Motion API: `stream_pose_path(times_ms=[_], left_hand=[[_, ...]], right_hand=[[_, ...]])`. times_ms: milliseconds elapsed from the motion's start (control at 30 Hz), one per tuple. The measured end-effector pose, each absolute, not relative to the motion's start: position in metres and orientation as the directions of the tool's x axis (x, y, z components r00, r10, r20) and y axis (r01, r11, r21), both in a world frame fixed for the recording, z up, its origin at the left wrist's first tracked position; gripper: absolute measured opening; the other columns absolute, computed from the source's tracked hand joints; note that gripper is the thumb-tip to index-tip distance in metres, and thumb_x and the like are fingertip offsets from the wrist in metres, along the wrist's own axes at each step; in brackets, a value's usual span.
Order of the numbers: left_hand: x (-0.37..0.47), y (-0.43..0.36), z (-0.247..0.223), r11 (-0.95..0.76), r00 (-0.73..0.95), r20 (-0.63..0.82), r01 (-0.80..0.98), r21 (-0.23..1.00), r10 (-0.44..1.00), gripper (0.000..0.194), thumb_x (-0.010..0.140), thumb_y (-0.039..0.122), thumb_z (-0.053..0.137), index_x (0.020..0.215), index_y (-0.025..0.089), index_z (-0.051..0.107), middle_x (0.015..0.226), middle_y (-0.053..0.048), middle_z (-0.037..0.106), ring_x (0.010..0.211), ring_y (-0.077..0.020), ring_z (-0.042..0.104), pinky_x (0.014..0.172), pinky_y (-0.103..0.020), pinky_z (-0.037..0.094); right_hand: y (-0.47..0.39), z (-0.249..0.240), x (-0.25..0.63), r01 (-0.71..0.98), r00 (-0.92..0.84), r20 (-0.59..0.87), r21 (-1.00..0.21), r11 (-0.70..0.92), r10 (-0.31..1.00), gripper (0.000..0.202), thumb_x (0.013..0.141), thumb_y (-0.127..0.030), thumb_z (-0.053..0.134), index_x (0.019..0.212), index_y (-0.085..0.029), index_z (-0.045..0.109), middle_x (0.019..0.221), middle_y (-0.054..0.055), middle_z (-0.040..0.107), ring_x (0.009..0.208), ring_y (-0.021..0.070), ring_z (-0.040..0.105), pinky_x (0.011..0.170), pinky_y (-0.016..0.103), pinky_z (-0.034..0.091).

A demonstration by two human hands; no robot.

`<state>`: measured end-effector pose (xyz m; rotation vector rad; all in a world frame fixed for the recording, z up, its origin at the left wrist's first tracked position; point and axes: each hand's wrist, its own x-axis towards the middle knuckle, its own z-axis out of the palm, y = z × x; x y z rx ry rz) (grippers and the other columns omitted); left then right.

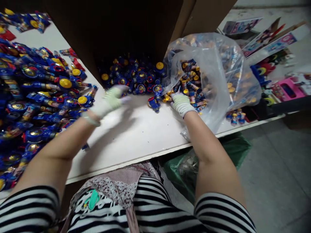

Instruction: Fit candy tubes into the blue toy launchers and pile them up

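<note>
My left hand (pixel 111 99), in a pale glove and blurred by motion, is over the white table with its fingers apart and nothing seen in it. My right hand (pixel 181 104), in a striped glove, reaches into the mouth of a clear plastic bag (pixel 216 74). Its fingers are curled among small yellow-capped tubes (pixel 193 85); the fingertips are partly hidden, so what they grip cannot be made out. Between the hands, a blue toy with a round dial (pixel 153 103) lies at the edge of a heap of similar blue toys (pixel 141 76) inside a dark carton.
Many blue toys with tubes (pixel 36 87) cover the table's left side. The brown carton (pixel 189 16) stands at the back. Several loose tubes (pixel 235 116) lie right of the bag. Printed boxes (pixel 269 42) and a pink toy (pixel 289 89) are far right. A green-lined bin (pixel 233 150) stands below the table edge.
</note>
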<state>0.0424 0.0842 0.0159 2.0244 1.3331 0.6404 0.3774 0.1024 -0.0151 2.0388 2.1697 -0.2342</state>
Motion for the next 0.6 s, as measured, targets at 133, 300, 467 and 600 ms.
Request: stream_pose_path(times_ms=[133,300,467,600], left_hand=[[0.136,0.112,-0.014,-0.288,0.446,-0.079,0.692,0.662,0.892,0.06,0.085,0.035,0.076,0.135,0.006,0.057,0.132,-0.019,0.061,0.121,-0.0336,0.059,0.111,-0.045,0.045],[0.166,0.114,-0.038,-0.061,0.391,-0.268,0.654,0.754,0.88,0.064,0.073,0.028,0.085,0.125,0.006,0.056,0.117,-0.017,0.064,0.103,-0.0299,0.063,0.098,-0.041,0.051],[0.104,0.059,-0.039,0.187,0.324,-0.267,0.256,0.948,0.908,0.058,0.078,0.029,0.073,0.126,0.008,0.049,0.114,-0.014,0.062,0.094,-0.0228,0.061,0.077,-0.031,0.055],[0.066,0.02,-0.034,0.09,0.389,-0.12,0.094,0.992,0.914,0.045,0.086,0.041,0.066,0.12,0.014,0.054,0.112,-0.01,0.063,0.092,-0.0191,0.06,0.075,-0.027,0.054]], right_hand=[[0.054,-0.021,0.362,0.989,-0.144,-0.303,-0.003,0.15,0.942,0.033,0.092,-0.024,0.06,0.123,-0.015,0.068,0.124,0.017,0.067,0.111,0.0303,0.062,0.094,0.04,0.047],[-0.004,-0.031,0.352,0.981,-0.112,-0.304,-0.186,0.057,0.946,0.037,0.099,-0.032,0.047,0.126,-0.013,0.065,0.123,0.018,0.069,0.109,0.0287,0.064,0.096,0.038,0.048],[-0.033,-0.04,0.327,0.867,-0.204,-0.191,-0.491,0.087,0.96,0.04,0.099,-0.032,0.044,0.129,-0.014,0.061,0.128,0.015,0.068,0.113,0.0259,0.065,0.1,0.035,0.048],[-0.037,-0.03,0.294,0.867,-0.288,-0.201,-0.47,0.166,0.936,0.038,0.1,-0.037,0.043,0.125,-0.018,0.064,0.123,0.013,0.071,0.104,0.0263,0.067,0.089,0.033,0.05]])
